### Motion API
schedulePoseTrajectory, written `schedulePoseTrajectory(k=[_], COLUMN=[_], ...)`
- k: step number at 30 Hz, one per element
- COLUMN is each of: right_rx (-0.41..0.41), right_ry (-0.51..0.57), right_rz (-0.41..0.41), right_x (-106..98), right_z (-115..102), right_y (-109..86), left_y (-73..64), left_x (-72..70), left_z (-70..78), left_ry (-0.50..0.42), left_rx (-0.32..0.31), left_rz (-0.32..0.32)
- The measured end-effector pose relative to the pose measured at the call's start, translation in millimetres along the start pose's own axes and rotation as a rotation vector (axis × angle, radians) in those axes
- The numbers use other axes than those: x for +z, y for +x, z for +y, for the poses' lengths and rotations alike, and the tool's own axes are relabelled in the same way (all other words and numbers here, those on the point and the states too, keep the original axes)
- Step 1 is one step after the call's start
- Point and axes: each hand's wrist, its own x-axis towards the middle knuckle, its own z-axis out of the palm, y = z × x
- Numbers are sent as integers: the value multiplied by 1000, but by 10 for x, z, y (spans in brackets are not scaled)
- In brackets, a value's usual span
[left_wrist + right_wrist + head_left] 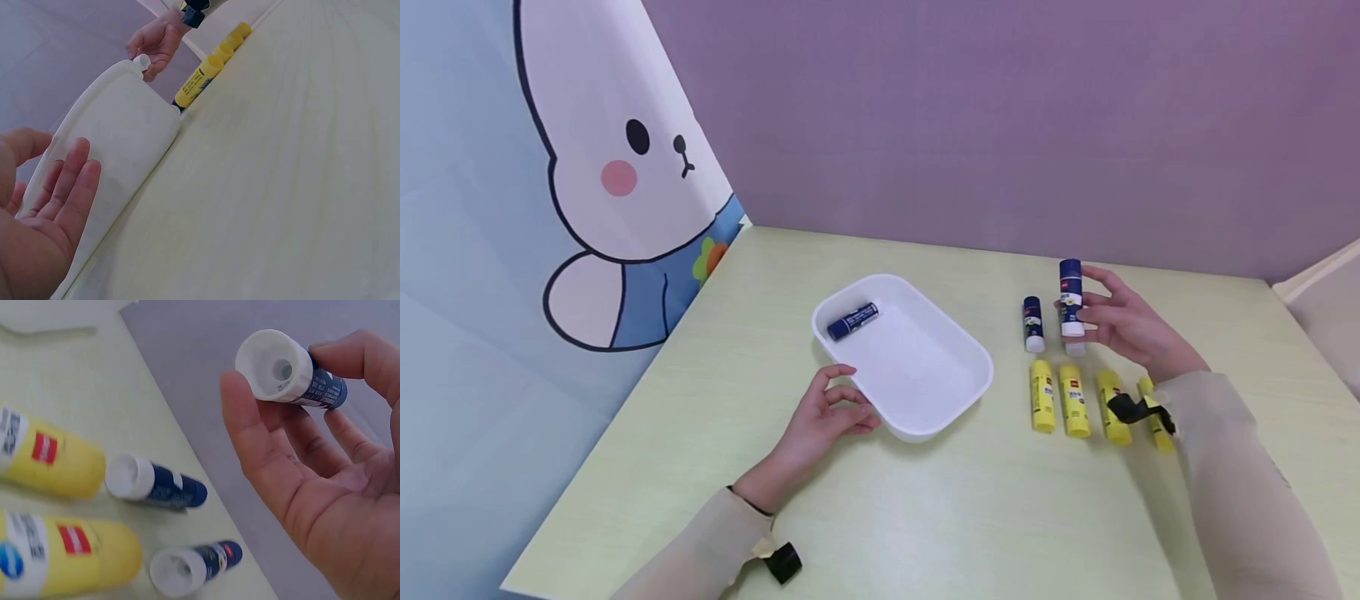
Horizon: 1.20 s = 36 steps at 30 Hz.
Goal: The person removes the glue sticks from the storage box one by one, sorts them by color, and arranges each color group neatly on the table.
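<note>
My right hand (pixel 1127 325) pinches a blue glue stick with a white base (pixel 1071 300) between thumb and fingers, lifted off the table. In the right wrist view its hollow white end (pixel 275 365) faces the camera. Two more blue glue sticks stay on the table, one (pixel 1033 323) to the left and one (pixel 1076 346) partly hidden below the held one. My left hand (pixel 823 425) is at the near left side of a white plastic basin (pixel 925 425), fingers loosely bent by its outer wall (pixel 125 131); firm contact is unclear. One blue glue stick (pixel 853 322) lies inside the basin.
A row of yellow glue sticks (pixel 1042 396) lies in front of the blue ones, the rightmost partly covered by my right sleeve (pixel 1217 450). A purple panel (pixel 925 125) rises behind the table. On the left hangs a blue cloth with a cartoon figure (pixel 617 208).
</note>
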Motion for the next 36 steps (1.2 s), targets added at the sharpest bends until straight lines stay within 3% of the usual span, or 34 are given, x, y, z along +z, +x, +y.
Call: schedulePoseTrajectory(k=[14, 19, 27, 32, 36], right_rx=[58, 76, 228, 355, 409], right_ry=[-71, -74, -176, -341, -440], right_rz=[182, 213, 289, 304, 292], right_x=[-258, -367, -504, -555, -581], right_z=[14, 33, 44, 61, 64], right_y=[-187, -229, -262, -250, -239], left_y=[14, 16, 11, 13, 14], left_x=[-8, -12, -11, -4, -1], left_z=[1, 1, 4, 12, 10], left_ry=[4, 7, 9, 8, 8], left_rx=[-4, -5, -5, -10, -8], left_rz=[1, 0, -3, 0, 3])
